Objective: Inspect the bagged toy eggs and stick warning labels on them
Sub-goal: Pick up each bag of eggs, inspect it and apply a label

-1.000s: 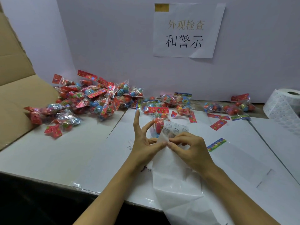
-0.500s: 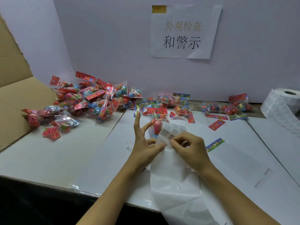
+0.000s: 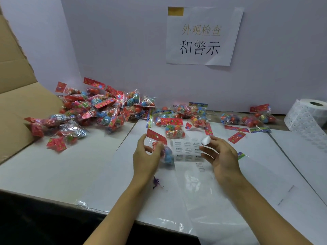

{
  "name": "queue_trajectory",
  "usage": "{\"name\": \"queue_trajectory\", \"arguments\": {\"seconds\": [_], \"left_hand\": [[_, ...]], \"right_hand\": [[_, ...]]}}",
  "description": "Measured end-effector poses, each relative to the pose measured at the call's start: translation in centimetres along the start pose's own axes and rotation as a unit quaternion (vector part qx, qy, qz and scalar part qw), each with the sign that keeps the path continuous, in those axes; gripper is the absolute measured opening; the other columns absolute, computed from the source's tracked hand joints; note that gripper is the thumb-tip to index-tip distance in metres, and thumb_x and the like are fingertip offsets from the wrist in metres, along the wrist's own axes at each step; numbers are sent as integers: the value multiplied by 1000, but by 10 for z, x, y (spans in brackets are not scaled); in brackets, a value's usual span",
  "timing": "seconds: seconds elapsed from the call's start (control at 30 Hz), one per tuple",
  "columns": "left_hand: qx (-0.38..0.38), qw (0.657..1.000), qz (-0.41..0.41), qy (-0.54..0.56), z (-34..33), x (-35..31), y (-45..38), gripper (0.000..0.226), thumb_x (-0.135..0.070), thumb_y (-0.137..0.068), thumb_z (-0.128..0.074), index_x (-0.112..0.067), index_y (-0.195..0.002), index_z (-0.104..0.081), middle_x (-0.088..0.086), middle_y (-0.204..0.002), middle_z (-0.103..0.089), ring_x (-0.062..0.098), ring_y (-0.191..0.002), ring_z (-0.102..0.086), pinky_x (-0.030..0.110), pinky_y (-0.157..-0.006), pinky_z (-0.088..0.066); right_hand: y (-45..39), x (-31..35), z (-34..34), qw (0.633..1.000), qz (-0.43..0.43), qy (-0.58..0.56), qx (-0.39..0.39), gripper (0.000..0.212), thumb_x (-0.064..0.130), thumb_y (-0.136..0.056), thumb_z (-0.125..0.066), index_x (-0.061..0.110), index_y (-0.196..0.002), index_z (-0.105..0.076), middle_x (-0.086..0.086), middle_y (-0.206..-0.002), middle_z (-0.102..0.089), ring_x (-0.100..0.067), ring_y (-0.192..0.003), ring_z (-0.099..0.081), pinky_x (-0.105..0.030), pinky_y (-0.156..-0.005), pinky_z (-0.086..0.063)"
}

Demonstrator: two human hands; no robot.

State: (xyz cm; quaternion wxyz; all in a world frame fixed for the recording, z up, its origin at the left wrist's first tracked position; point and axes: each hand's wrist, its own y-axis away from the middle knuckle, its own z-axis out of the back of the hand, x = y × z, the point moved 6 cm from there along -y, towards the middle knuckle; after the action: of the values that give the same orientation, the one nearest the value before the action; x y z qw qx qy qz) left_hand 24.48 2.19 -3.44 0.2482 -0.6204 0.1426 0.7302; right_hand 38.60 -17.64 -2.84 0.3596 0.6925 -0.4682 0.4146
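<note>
Red-topped bag of eggs (image 3: 161, 149) sits gripped in my left hand (image 3: 145, 157); my right hand (image 3: 221, 154) pinches a white label (image 3: 206, 140), both hands apart above the label sheet (image 3: 187, 150).

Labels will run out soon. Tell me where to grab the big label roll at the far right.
Grip the label roll around its outer curved wall, coming from its left with the right hand. It stands on end, core hole up, with its right side cut off by the frame.
</note>
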Motion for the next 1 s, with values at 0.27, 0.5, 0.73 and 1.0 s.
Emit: {"name": "queue_trajectory", "arguments": {"seconds": [0.27,0.5,0.73,1.0], "left_hand": [[-76,986,-122,83,12,-16,1,56,-19,-109,-45,-55,-152,-33,-7,-113,-48,10,-92,-71,14,-79,-56],[60,984,-138,98,-5,-19,8,43,2,-106,-42,-30,-104,-70,10,-114,-65,11,-90,-65,27,-88,-58],[139,977,-126,104,-17,-16,13,38,-7,-95,-70,-38,-118,-67,-12,-125,-62,2,-110,-63,20,-96,-55],[140,968,-179,110,-14,-34,26,14,-15,-90,-69,-23,-86,-80,-10,-128,-48,-3,-118,-55,14,-84,-56]], "right_hand": [[2,-1,-8,998,-20,-24,51,23,10,-96,-50,15,-114,-64,-12,-101,-78,-33,-85,-76,-30,-60,-59],[14,4,-20,989,41,72,125,37,17,-90,-49,22,-125,-60,-11,-100,-78,-34,-89,-76,-38,-76,-58],[20,5,-22,979,98,110,143,41,32,-80,-59,35,-121,-60,-2,-96,-78,-25,-90,-75,-26,-69,-59],[31,16,-23,954,225,170,98,56,38,-83,-79,35,-131,-49,3,-110,-68,-15,-94,-71,-26,-73,-60]]}}
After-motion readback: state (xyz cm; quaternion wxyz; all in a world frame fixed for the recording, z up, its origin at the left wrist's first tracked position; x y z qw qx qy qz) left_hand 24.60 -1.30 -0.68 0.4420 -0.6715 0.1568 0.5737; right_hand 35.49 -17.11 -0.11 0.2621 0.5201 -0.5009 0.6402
